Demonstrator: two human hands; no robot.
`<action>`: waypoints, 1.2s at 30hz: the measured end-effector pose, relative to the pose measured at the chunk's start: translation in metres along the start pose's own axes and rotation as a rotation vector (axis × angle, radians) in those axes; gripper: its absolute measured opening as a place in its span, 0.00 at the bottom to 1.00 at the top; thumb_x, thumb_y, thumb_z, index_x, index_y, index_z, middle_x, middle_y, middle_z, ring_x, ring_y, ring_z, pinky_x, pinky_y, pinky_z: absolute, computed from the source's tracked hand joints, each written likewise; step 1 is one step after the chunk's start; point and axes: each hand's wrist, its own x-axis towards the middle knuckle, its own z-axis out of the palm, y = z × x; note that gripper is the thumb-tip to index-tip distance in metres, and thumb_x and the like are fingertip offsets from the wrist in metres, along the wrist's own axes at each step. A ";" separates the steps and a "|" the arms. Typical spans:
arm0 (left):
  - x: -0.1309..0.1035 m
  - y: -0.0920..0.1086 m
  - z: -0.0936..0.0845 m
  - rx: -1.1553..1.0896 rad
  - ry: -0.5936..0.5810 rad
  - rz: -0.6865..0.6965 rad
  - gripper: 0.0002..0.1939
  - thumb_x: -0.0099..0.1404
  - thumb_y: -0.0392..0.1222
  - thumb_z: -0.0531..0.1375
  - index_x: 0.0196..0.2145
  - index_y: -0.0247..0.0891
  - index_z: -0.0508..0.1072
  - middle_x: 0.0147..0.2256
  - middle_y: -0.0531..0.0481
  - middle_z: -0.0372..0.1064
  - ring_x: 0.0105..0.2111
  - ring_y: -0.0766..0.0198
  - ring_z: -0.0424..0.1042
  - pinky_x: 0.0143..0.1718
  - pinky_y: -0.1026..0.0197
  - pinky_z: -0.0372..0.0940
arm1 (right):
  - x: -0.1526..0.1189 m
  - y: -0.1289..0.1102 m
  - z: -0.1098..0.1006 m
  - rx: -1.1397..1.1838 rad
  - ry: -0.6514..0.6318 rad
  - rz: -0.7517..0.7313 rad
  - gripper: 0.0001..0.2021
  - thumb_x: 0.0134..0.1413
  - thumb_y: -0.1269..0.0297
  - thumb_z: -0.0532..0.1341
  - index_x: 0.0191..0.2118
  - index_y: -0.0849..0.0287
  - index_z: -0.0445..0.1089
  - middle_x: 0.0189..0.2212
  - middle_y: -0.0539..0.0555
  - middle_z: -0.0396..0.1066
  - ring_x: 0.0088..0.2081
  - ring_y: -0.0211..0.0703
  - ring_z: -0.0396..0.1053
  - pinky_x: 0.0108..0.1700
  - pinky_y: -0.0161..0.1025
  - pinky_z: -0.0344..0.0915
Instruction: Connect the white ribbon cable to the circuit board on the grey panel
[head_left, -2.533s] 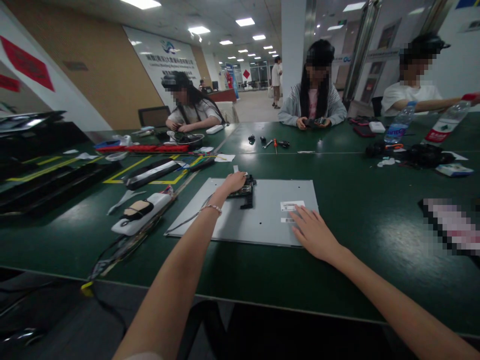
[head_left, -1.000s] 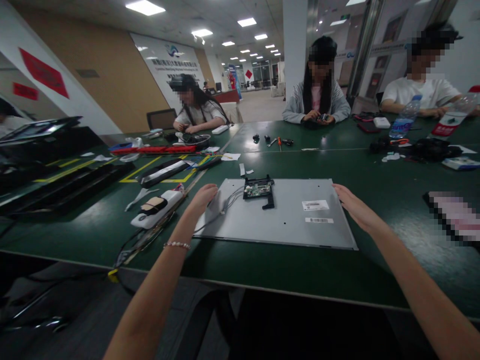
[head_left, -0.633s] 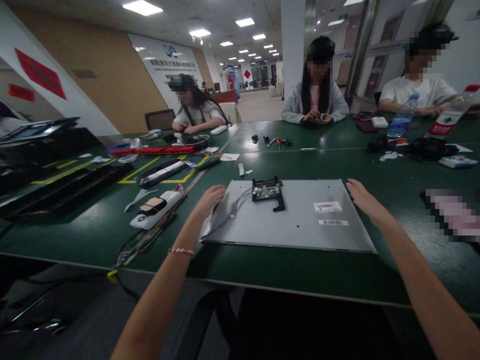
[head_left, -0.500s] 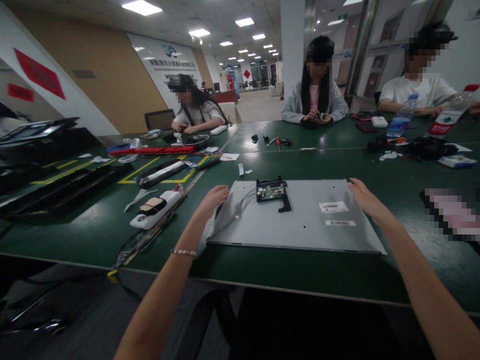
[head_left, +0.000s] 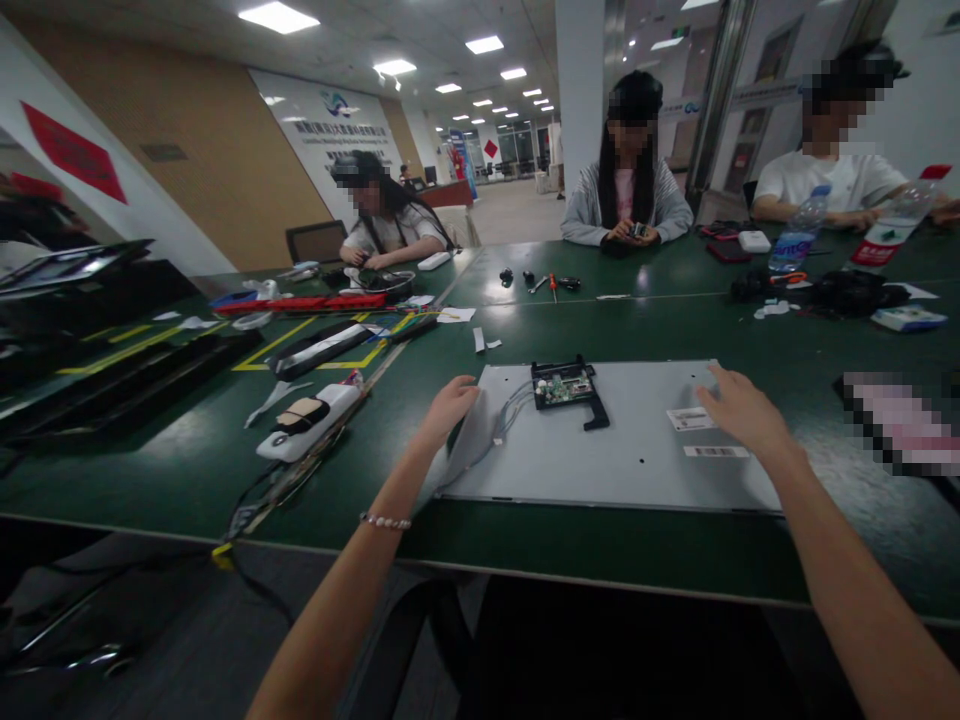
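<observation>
A flat grey display panel lies back side up on the green table before me, with two barcode labels near its right side. On its upper part sits a small circuit board in a black bracket, and grey cables run from it down to the left. My left hand is closed at the panel's upper left edge, its fingertips partly hidden there. Over the upper right corner is my right hand, thumb and fingers apart, close above or touching the surface; which, I cannot tell.
Left of the panel lies a white power strip with cables. Long black frames are farther left. Small tools, including a screwdriver, lie toward the far side. Bottles stand at right, and several people sit across the table.
The panel has slid to the right, and my left hand has moved along with it. My right hand now reaches farther over the panel's right part.
</observation>
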 end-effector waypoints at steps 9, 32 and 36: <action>-0.005 0.002 0.024 0.266 0.014 0.108 0.24 0.60 0.43 0.61 0.55 0.41 0.70 0.53 0.45 0.72 0.53 0.51 0.70 0.53 0.55 0.64 | -0.009 -0.005 -0.002 -0.228 -0.030 0.041 0.29 0.62 0.50 0.50 0.64 0.57 0.58 0.56 0.72 0.63 0.54 0.72 0.65 0.47 0.62 0.65; -0.009 -0.010 0.034 0.236 0.020 0.226 0.20 0.64 0.45 0.57 0.53 0.40 0.71 0.55 0.46 0.71 0.55 0.57 0.71 0.57 0.57 0.63 | -0.014 -0.005 0.003 -0.261 0.004 0.064 0.28 0.61 0.48 0.48 0.60 0.57 0.64 0.54 0.72 0.66 0.55 0.74 0.64 0.46 0.66 0.64; -0.016 -0.004 0.034 0.252 0.024 0.224 0.19 0.64 0.44 0.57 0.53 0.40 0.71 0.54 0.46 0.71 0.54 0.57 0.71 0.57 0.57 0.64 | -0.014 -0.008 0.002 -0.275 0.004 0.068 0.27 0.61 0.49 0.50 0.59 0.58 0.65 0.53 0.72 0.66 0.56 0.74 0.63 0.48 0.66 0.63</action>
